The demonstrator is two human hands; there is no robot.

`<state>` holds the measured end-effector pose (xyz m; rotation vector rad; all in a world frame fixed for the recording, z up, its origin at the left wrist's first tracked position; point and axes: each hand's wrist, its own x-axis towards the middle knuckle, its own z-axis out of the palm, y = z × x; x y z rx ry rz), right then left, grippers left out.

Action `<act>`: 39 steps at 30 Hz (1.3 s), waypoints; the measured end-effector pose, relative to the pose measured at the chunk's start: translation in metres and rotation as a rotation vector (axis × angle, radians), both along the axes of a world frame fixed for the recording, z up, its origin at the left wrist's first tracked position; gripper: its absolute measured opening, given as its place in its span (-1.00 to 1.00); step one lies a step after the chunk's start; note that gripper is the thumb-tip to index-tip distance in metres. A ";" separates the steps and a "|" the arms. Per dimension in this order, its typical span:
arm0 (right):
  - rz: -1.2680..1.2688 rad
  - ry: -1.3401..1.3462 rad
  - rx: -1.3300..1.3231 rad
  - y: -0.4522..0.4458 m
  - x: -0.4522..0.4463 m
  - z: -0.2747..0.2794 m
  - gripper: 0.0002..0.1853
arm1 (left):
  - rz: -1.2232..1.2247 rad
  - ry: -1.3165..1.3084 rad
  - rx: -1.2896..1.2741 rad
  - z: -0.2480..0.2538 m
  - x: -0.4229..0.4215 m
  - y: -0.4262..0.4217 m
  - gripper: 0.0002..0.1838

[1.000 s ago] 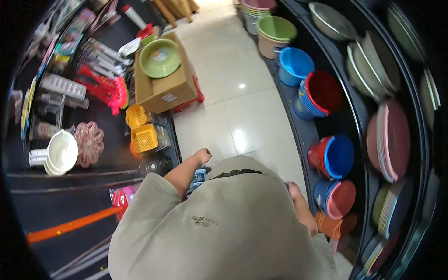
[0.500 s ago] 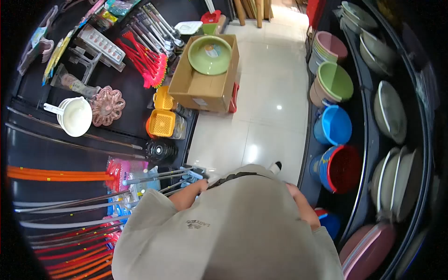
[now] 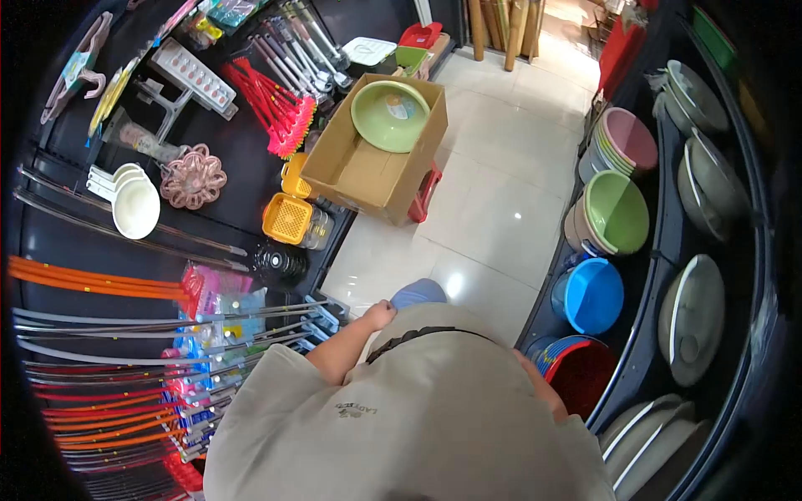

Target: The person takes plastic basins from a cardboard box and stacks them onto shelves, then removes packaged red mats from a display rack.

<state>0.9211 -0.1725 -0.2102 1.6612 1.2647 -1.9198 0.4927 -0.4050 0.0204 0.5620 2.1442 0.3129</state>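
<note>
My left hand (image 3: 382, 315) is in front of my waist with its fingers curled into a loose fist; I see nothing in it. Nearest to it on the left are the grey-blue heads (image 3: 324, 320) of long-handled tools on the rack. My right forearm (image 3: 539, 382) hangs at my other side, beside a stack of red and blue buckets (image 3: 581, 376); the hand itself is hidden behind my body. Ahead on the aisle floor, a cardboard box (image 3: 359, 199) with a light green basin (image 3: 390, 117) inside rests on a red support (image 3: 426, 194).
Orange, red and grey poles (image 3: 100, 280) jut out on the left, below white dippers (image 3: 136, 207) and pink brushes (image 3: 291, 129). Along the right stand a blue bucket (image 3: 595, 294), a green bucket (image 3: 616, 213) and grey basins (image 3: 692, 319). Tiled floor (image 3: 493, 200) runs between.
The view has shifted, with the right-hand buckets lower in the picture. My left hand has swung out from beside the tools, and a blue-clad leg now shows beyond my waist.
</note>
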 end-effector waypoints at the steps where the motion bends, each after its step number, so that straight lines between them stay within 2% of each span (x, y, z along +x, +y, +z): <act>1: 0.012 -0.011 -0.008 0.010 0.000 0.000 -0.57 | 0.105 -0.038 0.030 -0.007 -0.004 -0.001 -0.55; 3: 0.570 0.192 0.262 0.033 -0.002 0.001 -0.64 | 0.091 -0.068 -0.070 -0.022 -0.011 -0.001 -0.55; 4: 0.566 0.180 0.254 0.045 -0.004 0.003 -0.64 | 0.062 -0.088 -0.162 -0.037 -0.015 -0.004 -0.54; 6: 0.775 0.175 0.417 0.072 -0.016 0.023 -0.61 | -0.246 -0.116 -0.169 -0.158 -0.020 -0.047 -0.54; 7: 0.878 0.173 0.503 0.087 -0.025 0.032 -0.59 | -0.393 -0.122 -0.154 -0.189 -0.022 -0.055 -0.54; 8: 0.986 0.175 0.592 0.103 -0.036 0.044 -0.57 | -0.394 -0.165 -0.158 -0.214 -0.031 -0.061 -0.54; 9: 1.101 0.178 0.684 0.118 -0.048 0.057 -0.54 | -0.377 -0.201 -0.167 -0.202 -0.043 -0.047 -0.54; 10: 1.107 0.173 0.689 0.127 -0.061 0.079 -0.54 | -0.373 -0.222 -0.164 -0.195 -0.057 -0.033 -0.54; 12: 0.283 0.007 0.119 0.136 -0.096 0.125 -0.65 | -0.378 -0.242 -0.162 -0.166 -0.094 0.006 -0.54; 13: 0.294 0.006 0.131 0.146 -0.118 0.138 -0.65 | -0.390 -0.235 -0.165 -0.141 -0.118 0.031 -0.55; 16: 0.473 -0.061 0.386 0.167 -0.189 0.172 -0.58 | -0.445 -0.095 -0.181 -0.040 -0.190 0.126 -0.56; 17: 0.539 -0.081 0.463 0.173 -0.214 0.184 -0.56 | -0.356 0.017 -0.069 -0.084 -0.220 0.129 -0.59; 18: 0.611 -0.100 0.539 0.181 -0.232 0.189 -0.54 | -0.364 0.103 0.225 -0.176 -0.257 0.112 -0.60; 19: 0.645 -0.100 0.531 0.194 -0.250 0.180 -0.54 | 0.082 -0.172 0.111 -0.044 -0.257 0.163 -0.64; 21: 0.378 -0.285 0.606 0.225 -0.293 0.158 -0.53 | 0.413 -0.208 0.415 -0.005 -0.270 0.184 -0.69; 23: 0.434 -0.208 0.593 0.255 -0.339 0.163 -0.52 | 0.488 -0.222 0.482 0.009 -0.277 0.189 -0.71; 26: 0.490 -0.044 0.609 0.295 -0.416 0.170 -0.56 | 0.541 -0.173 0.543 -0.005 -0.269 0.169 -0.71; 28: 0.464 0.035 0.555 0.314 -0.484 0.200 -0.57 | 0.509 -0.230 0.290 -0.015 -0.256 0.140 -0.68; 29: 0.418 0.057 0.539 0.318 -0.521 0.223 -0.58 | 0.461 -0.197 0.226 -0.032 -0.245 0.119 -0.67; 30: 0.371 0.082 0.526 0.324 -0.557 0.238 -0.59 | 0.406 -0.146 0.199 -0.097 -0.224 0.078 -0.68; 31: 0.421 0.135 0.580 0.336 -0.589 0.235 -0.60 | 0.766 -0.266 0.076 -0.132 -0.193 0.048 -0.70; 32: 0.470 0.192 0.632 0.348 -0.621 0.232 -0.60 | 0.733 -0.297 -0.117 -0.067 -0.185 0.055 -0.72; 33: 0.522 0.269 0.672 0.358 -0.654 0.237 -0.61 | 0.272 -0.037 -0.095 -0.142 -0.139 -0.003 -0.77; 34: 0.577 0.348 0.707 0.365 -0.688 0.246 -0.61 | 0.426 -0.138 0.003 -0.123 -0.118 -0.012 -0.81; 35: 0.636 0.383 0.715 0.369 -0.721 0.262 -0.61 | 0.551 -0.160 -0.130 -0.088 -0.101 0.004 -0.83; 36: 0.694 0.424 0.720 0.372 -0.755 0.279 -0.60 | 0.921 -0.239 -0.186 -0.089 -0.077 0.009 -0.82; 37: 0.750 0.460 0.710 0.375 -0.786 0.289 -0.58 | 0.692 -0.266 -0.151 -0.061 -0.067 0.023 -0.78; 38: 0.800 0.498 0.696 0.378 -0.816 0.293 -0.56 | 1.577 -0.409 -0.060 -0.040 -0.053 0.051 -0.73; 39: 0.824 0.505 0.683 0.385 -0.846 0.287 -0.56 | 1.766 -0.412 -0.035 -0.036 -0.036 0.072 -0.70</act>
